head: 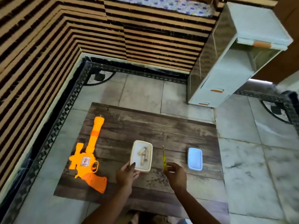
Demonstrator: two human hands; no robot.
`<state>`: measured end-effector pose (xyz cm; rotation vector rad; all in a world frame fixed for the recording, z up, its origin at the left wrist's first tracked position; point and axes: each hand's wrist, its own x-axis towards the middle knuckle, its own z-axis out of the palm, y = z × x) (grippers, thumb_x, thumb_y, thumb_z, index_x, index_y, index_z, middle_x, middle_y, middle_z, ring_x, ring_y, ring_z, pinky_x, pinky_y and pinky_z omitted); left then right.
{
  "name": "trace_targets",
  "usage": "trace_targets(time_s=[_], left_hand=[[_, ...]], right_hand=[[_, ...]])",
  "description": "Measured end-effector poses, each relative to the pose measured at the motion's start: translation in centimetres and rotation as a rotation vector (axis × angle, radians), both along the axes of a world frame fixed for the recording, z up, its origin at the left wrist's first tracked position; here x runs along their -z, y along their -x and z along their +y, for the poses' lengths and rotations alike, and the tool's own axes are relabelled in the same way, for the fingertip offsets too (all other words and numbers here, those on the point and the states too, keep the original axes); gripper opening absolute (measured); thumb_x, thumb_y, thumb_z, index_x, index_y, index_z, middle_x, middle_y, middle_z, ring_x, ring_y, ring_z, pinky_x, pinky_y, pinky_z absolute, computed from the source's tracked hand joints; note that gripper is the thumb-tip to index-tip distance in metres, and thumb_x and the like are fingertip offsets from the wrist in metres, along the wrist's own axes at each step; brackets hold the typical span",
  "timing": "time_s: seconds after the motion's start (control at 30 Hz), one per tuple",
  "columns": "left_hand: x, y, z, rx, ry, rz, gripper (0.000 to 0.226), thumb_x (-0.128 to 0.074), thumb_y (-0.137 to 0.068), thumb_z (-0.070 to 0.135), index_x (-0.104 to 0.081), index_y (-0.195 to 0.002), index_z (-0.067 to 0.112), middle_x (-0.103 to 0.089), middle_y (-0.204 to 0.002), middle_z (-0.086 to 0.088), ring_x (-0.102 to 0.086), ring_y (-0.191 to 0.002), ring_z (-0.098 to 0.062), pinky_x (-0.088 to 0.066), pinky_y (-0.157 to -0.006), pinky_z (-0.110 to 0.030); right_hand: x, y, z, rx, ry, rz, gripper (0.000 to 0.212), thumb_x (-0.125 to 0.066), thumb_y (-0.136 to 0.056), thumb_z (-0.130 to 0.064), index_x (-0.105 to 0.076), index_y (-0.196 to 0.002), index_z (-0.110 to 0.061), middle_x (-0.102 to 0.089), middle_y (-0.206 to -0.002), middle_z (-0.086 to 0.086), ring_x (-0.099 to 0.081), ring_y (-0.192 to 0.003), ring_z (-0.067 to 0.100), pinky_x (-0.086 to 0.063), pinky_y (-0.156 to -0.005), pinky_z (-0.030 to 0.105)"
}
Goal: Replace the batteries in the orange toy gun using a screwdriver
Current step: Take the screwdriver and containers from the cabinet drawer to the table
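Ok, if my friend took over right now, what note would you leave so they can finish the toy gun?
Left hand holds the near corner of the white box, which has batteries inside.
Right hand pinches the yellow screwdriver by its handle, tip pointing away.
The orange toy gun lies flat at the left of the wooden mat, no hand on it. A blue lid lies at the right.
Done: box open, screwdriver in hand.
Left: unscrew the gun's battery cover, swap the batteries, close it.
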<state>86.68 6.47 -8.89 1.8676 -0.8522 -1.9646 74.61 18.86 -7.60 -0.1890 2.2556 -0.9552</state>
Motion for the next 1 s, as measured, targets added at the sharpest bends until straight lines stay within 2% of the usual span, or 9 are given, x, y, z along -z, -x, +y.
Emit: trace_targets(time_s=[0.1, 0.2, 0.37, 0.5, 0.57, 0.67, 0.83, 1.0], left_hand=[[1.6, 0.2, 0.6, -0.011, -0.04, -0.017, 0.041, -0.058, -0.089, 0.003, -0.05, -0.128, -0.004, -0.062, -0.097, -0.023, -0.062, -0.04, -0.008, -0.052, -0.043, -0.019], [3.7, 0.5, 1.6, -0.029, -0.083, -0.001, 0.042, -0.058, -0.089, 0.002, -0.048, -0.13, -0.004, -0.062, -0.101, -0.026, -0.063, -0.042, -0.012, -0.052, -0.045, -0.019], [6.3, 0.6, 2.7, -0.029, -0.083, 0.02, 0.046, -0.058, -0.089, 0.005, -0.045, -0.133, -0.002, -0.059, -0.118, -0.029, -0.063, -0.07, -0.028, -0.056, -0.055, -0.025], [7.9, 0.5, 3.3, -0.011, 0.017, 0.02, 0.046, -0.058, -0.089, 0.005, -0.046, -0.132, -0.003, -0.059, -0.118, -0.028, -0.063, -0.081, -0.032, -0.055, -0.052, -0.019], [8.8, 0.5, 3.5, -0.022, 0.06, 0.015, 0.045, -0.059, -0.088, 0.006, -0.047, -0.131, -0.002, -0.06, -0.117, -0.028, -0.066, -0.076, -0.029, -0.055, -0.05, -0.019], [10.0, 0.5, 3.8, -0.048, 0.107, 0.039, 0.044, -0.06, -0.088, 0.007, -0.049, -0.13, -0.002, -0.062, -0.114, -0.024, -0.068, -0.056, -0.012, -0.054, -0.049, -0.018], [11.8, 0.4, 4.9, -0.067, 0.235, 0.081, 0.045, -0.063, -0.086, 0.011, -0.051, -0.127, -0.003, -0.066, -0.108, -0.022, -0.069, -0.061, -0.009, -0.056, -0.056, -0.019], [12.4, 0.4, 5.4, -0.085, 0.32, 0.167, 0.046, -0.065, -0.084, 0.01, -0.052, -0.125, -0.005, -0.067, -0.102, -0.02, -0.069, -0.061, -0.006, -0.055, -0.057, -0.017]], right_hand=[[1.9, -0.1, 0.0, -0.001, -0.089, 0.003, 0.024, -0.072, -0.075, -0.012, -0.069, -0.095, -0.025, -0.072, -0.084, 0.0, -0.067, -0.084, 0.019, -0.042, -0.067, 0.023], [4.3, -0.2, 0.3, 0.012, -0.136, 0.022, 0.024, -0.072, -0.077, -0.019, -0.069, -0.1, -0.025, -0.073, -0.089, -0.001, -0.067, -0.087, 0.019, -0.043, -0.069, 0.024], [7.6, -0.7, 0.7, 0.052, -0.11, 0.041, 0.026, -0.065, -0.08, -0.01, -0.069, -0.104, -0.02, -0.073, -0.093, 0.0, -0.067, -0.085, 0.018, -0.047, -0.072, 0.023], [9.5, -1.1, 0.9, 0.096, -0.044, 0.076, 0.025, -0.064, -0.081, -0.008, -0.07, -0.104, -0.016, -0.071, -0.091, 0.001, -0.065, -0.083, 0.017, -0.049, -0.074, 0.025], [10.6, -1.3, 1.1, 0.082, 0.001, 0.102, 0.027, -0.068, -0.079, -0.007, -0.068, -0.105, -0.015, -0.068, -0.081, -0.004, -0.064, -0.075, 0.012, -0.051, -0.072, 0.027], [12.1, -1.3, 1.4, 0.058, 0.071, 0.107, 0.031, -0.072, -0.079, -0.014, -0.066, -0.108, -0.02, -0.066, -0.078, -0.009, -0.063, -0.069, 0.007, -0.056, -0.069, 0.034], [14.3, -1.5, 2.6, 0.027, 0.181, 0.226, 0.032, -0.072, -0.077, -0.012, -0.065, -0.105, -0.025, -0.066, -0.077, -0.011, -0.061, -0.066, 0.0, -0.048, -0.059, 0.011], [15.5, -2.2, 3.2, 0.038, 0.284, 0.373, 0.034, -0.069, -0.077, -0.006, -0.066, -0.108, -0.02, -0.066, -0.088, -0.005, -0.06, -0.069, 0.004, -0.052, -0.062, 0.017]])
